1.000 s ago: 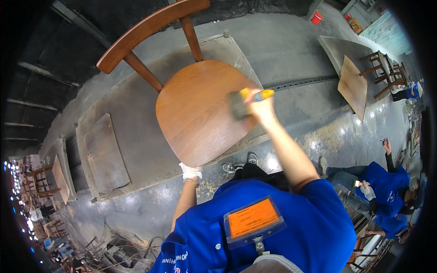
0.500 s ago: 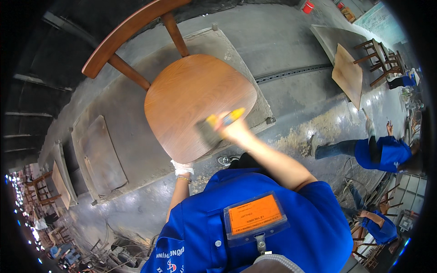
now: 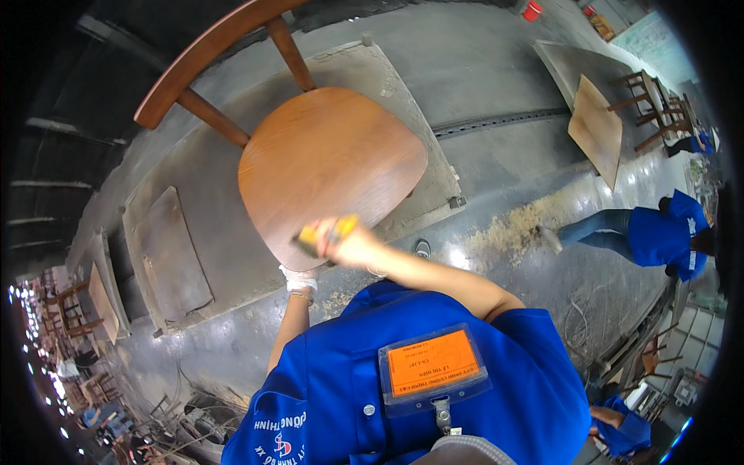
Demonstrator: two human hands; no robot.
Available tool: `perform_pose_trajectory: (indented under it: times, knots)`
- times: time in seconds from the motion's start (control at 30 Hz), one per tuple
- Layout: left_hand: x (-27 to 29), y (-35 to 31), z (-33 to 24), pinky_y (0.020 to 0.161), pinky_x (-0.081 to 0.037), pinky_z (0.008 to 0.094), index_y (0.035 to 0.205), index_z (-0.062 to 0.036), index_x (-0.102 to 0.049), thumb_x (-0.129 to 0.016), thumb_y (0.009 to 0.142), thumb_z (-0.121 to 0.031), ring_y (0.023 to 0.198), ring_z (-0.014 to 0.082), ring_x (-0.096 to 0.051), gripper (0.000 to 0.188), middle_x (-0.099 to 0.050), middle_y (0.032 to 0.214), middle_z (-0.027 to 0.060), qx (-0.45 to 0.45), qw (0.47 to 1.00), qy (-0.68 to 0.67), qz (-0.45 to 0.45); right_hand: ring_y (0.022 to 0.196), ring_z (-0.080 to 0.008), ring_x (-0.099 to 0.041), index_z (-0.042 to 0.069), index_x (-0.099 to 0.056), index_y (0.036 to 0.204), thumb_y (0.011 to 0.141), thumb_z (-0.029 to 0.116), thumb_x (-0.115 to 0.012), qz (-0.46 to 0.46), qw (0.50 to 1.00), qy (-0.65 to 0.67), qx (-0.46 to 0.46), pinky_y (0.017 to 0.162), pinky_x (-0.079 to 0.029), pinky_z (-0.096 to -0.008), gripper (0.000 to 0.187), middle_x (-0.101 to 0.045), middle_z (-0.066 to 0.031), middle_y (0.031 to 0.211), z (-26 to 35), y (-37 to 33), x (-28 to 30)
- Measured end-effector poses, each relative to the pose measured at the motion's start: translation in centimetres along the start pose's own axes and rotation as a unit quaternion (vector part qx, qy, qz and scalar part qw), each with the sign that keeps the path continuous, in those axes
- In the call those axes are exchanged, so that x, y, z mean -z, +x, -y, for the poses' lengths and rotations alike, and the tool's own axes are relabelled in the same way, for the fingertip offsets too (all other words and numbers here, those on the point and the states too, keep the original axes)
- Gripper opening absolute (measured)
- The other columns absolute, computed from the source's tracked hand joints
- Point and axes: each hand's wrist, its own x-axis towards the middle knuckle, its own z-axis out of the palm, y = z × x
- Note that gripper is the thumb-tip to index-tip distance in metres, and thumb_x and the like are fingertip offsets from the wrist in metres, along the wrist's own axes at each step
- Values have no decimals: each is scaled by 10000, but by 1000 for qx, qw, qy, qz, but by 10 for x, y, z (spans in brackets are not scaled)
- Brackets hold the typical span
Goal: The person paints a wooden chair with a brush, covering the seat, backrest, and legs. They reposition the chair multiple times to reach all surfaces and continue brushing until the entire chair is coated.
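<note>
A brown wooden chair [image 3: 333, 159] stands before me, its rounded seat facing up and its curved backrest at the far left. My right hand [image 3: 341, 246] is closed around the yellow handle of a paintbrush [image 3: 308, 239]. Motion blurs the brush; its dark bristles are low over the near left part of the seat. In a white glove, my left hand [image 3: 297, 280] grips the seat's near edge, with its fingers mostly hidden by the seat.
The chair stands on a low grey platform [image 3: 387, 85]. A worn flat board [image 3: 172, 256] lies to the left. Farther right are another board [image 3: 595, 132], stacked chairs [image 3: 655, 112] and a walking person in blue [image 3: 659, 232]. A red bucket [image 3: 532, 11] is at the back.
My right hand has swept the brush left and nearer to me, toward the seat's front edge. The co-worker on the right has turned and stepped along.
</note>
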Motion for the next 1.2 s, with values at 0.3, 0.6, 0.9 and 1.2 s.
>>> perform_pose_trajectory:
  times: [0.3, 0.6, 0.9, 1.2]
  knots:
    - [-59, -7, 0, 969, -478, 464, 1358, -48, -520, -759, 879, -337, 1094, 317, -647, 609, -660, 1258, 150, 223, 905, -321, -170, 1046, -260, -715, 85, -679, 796, 775, -139, -691, -554, 782, -250, 137, 906, -564, -377, 225, -735, -90, 988, 23, -15, 279]
    - [82, -16, -142, 955, -351, 480, 1074, -59, -690, -657, 868, -168, 1026, 329, -565, 236, -674, 1083, 132, 194, 959, 33, -205, 946, -254, -701, 76, -587, 933, 826, -125, -711, -539, 791, 289, -7, 824, -592, -398, 259, -686, -110, 1009, 4, -66, 300]
    - [165, 72, -182, 703, -593, 439, 1066, -9, -625, -658, 809, 32, 597, 216, -542, 262, -609, 831, 91, 212, 773, -543, -250, 1061, -307, -670, 124, -583, 933, 859, -84, -710, -259, 772, 556, 167, 894, -533, -452, 255, -686, -127, 1116, -10, 33, 255]
    - [198, 120, -198, 673, -612, 432, 1043, 17, -610, -676, 796, 45, 515, 186, -466, 257, -529, 645, 83, 213, 784, -493, -311, 814, -180, -678, 128, -579, 939, 831, -107, -694, -638, 689, 338, -61, 658, -561, -317, 283, -673, -64, 979, -111, -48, 266]
